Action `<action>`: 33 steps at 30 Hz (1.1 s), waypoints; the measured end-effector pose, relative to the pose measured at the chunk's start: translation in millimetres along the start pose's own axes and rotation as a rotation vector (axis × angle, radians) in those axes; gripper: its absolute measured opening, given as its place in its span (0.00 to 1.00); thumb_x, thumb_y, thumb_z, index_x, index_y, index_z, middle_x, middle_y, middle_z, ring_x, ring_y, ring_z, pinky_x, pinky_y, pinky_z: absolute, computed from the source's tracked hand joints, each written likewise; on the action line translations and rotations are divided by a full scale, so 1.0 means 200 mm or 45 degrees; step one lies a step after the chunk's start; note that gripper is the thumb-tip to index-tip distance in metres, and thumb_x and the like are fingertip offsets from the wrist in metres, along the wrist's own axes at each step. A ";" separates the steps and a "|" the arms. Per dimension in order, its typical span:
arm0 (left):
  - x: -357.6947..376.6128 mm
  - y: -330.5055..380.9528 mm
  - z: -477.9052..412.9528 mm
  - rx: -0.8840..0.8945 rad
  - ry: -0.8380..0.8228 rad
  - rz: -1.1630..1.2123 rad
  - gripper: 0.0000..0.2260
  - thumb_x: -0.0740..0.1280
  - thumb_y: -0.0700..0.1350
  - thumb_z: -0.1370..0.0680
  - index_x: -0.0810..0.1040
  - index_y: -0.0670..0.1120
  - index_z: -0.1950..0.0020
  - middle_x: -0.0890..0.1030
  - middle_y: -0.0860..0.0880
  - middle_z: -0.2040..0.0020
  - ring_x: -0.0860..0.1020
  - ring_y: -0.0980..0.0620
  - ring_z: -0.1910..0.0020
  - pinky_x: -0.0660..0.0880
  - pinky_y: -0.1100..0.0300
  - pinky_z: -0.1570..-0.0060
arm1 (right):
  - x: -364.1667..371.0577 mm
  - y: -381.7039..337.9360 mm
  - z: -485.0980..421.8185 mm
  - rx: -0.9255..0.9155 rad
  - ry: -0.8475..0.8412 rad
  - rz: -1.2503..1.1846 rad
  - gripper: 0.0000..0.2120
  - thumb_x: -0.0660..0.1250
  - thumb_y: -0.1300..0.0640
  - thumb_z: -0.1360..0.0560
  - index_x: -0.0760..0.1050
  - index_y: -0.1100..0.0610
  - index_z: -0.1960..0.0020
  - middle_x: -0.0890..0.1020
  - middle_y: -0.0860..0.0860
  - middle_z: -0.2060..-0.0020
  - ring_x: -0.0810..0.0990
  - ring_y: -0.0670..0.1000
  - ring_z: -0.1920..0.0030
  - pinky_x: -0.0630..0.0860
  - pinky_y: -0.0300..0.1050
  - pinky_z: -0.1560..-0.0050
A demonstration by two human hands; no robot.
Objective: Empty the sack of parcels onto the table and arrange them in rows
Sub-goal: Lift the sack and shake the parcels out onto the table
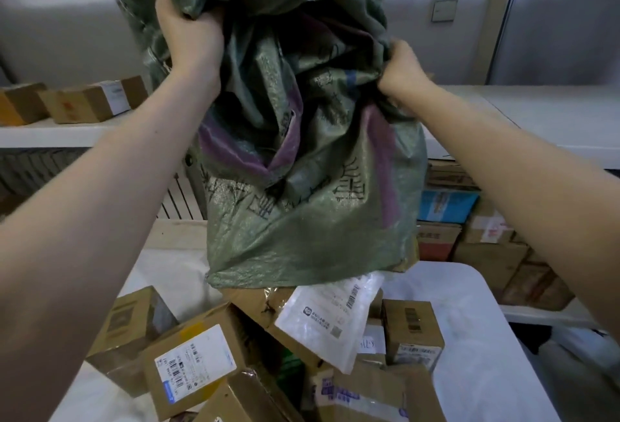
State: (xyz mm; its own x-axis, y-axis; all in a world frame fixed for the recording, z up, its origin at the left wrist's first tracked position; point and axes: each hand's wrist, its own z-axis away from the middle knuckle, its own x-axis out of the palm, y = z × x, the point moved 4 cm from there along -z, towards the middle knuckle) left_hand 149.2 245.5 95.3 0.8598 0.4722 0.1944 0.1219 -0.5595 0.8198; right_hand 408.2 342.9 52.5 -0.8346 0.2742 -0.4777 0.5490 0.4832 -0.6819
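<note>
A green woven sack [302,213] with purple stripes hangs upside down over the table [469,321]. My left hand [191,35] grips its bunched fabric high on the left. My right hand [402,67] grips the fabric on the right, a little lower. Under the sack's mouth lies a heap of parcels: a cardboard box with a white label [194,358], a white plastic mailer [330,317] sliding out of the opening, a small upright box [412,331], and several more brown boxes at the bottom edge.
A white shelf [50,134] at the left carries brown boxes [84,103]. At the right, a lower shelf holds stacked cartons [483,237], some blue and red. A white wall with a switch plate [444,10] stands behind.
</note>
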 end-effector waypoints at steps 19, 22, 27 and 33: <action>0.10 -0.32 0.31 -0.063 -0.414 -0.745 0.32 0.77 0.49 0.31 0.70 0.47 0.30 0.77 0.48 0.34 0.74 0.48 0.34 0.69 0.61 0.42 | 0.16 0.32 0.47 0.477 -1.031 0.437 0.33 0.71 0.52 0.25 0.61 0.54 0.25 0.70 0.52 0.32 0.68 0.55 0.31 0.66 0.47 0.34; 0.12 -0.34 0.35 -0.049 -0.472 -0.802 0.33 0.77 0.49 0.31 0.70 0.46 0.29 0.77 0.48 0.34 0.74 0.47 0.34 0.68 0.62 0.41 | 0.13 0.40 0.48 0.506 -1.045 0.412 0.34 0.73 0.54 0.28 0.62 0.54 0.26 0.70 0.51 0.32 0.67 0.55 0.29 0.65 0.44 0.36; 0.17 -0.35 0.40 -0.199 -0.525 -0.776 0.21 0.75 0.46 0.29 0.75 0.46 0.38 0.79 0.47 0.42 0.76 0.45 0.40 0.74 0.55 0.41 | 0.10 0.37 0.49 0.268 -0.768 0.189 0.32 0.75 0.62 0.29 0.66 0.56 0.28 0.73 0.49 0.39 0.71 0.47 0.39 0.66 0.36 0.43; 0.15 -0.21 0.31 -0.101 -0.326 -0.560 0.11 0.69 0.42 0.24 0.72 0.49 0.43 0.76 0.51 0.48 0.75 0.51 0.46 0.74 0.53 0.39 | 0.14 0.32 0.47 0.391 -0.630 -0.115 0.12 0.65 0.58 0.21 0.70 0.55 0.39 0.78 0.53 0.47 0.79 0.55 0.48 0.80 0.49 0.49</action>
State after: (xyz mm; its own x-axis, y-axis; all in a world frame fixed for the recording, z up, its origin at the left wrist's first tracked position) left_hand 200.9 241.8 32.7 0.8308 0.4635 -0.3080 0.4698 -0.2877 0.8345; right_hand 424.1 303.8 -56.1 -0.7994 -0.2133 -0.5617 0.5261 0.2031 -0.8258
